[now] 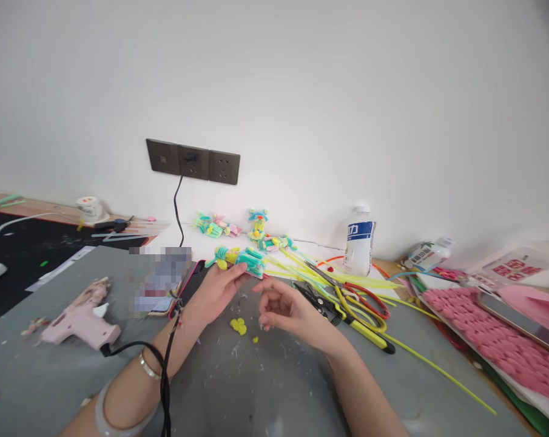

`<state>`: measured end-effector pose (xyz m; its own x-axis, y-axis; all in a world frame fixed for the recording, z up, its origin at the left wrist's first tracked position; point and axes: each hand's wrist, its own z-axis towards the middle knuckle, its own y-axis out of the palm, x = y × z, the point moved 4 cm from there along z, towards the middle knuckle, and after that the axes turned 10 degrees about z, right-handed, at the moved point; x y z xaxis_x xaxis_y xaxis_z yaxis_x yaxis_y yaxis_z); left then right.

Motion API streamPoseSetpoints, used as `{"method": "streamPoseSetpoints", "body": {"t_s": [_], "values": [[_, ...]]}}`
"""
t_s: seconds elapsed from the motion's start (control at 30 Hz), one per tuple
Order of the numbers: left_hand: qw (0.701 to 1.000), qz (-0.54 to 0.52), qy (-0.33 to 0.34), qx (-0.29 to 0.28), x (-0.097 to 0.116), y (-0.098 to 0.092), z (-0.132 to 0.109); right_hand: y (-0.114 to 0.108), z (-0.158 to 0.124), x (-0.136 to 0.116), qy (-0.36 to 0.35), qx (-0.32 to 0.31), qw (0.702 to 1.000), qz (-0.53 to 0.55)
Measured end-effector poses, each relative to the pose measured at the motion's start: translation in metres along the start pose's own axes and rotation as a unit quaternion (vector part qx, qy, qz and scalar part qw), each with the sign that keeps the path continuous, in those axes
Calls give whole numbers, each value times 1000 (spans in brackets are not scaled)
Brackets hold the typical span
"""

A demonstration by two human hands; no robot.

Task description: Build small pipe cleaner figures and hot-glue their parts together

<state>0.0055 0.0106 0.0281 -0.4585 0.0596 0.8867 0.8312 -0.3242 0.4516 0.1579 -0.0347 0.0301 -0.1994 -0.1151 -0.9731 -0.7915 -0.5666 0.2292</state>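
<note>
Pipe-cleaner figure, pinched in the fingertips of the left hand, with the right hand loosely curled and empty just beside it and yellow bits on the mat just below both hands: seemingly mid-assembly, the next move calling for a fine fingertip pick-up.

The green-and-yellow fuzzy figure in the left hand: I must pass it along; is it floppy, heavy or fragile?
The fuzzy figure probably weighs little: the left hand holds it by fingertips alone. Its wound coils look soft, so a squeeze might deform them. It juts out sideways without sagging, so it is likely fairly stiff.
</note>
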Motion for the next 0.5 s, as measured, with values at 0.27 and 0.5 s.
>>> {"method": "streamPoseSetpoints", "body": {"t_s": [0.27, 0.5], "values": [[1000, 2, 7, -10, 2, 2, 0, -1, -3, -1, 30, 2, 998, -55], [1000, -9, -4, 10, -1, -2, 1, -2, -1, -15, -51, 21, 986, -155]]}}
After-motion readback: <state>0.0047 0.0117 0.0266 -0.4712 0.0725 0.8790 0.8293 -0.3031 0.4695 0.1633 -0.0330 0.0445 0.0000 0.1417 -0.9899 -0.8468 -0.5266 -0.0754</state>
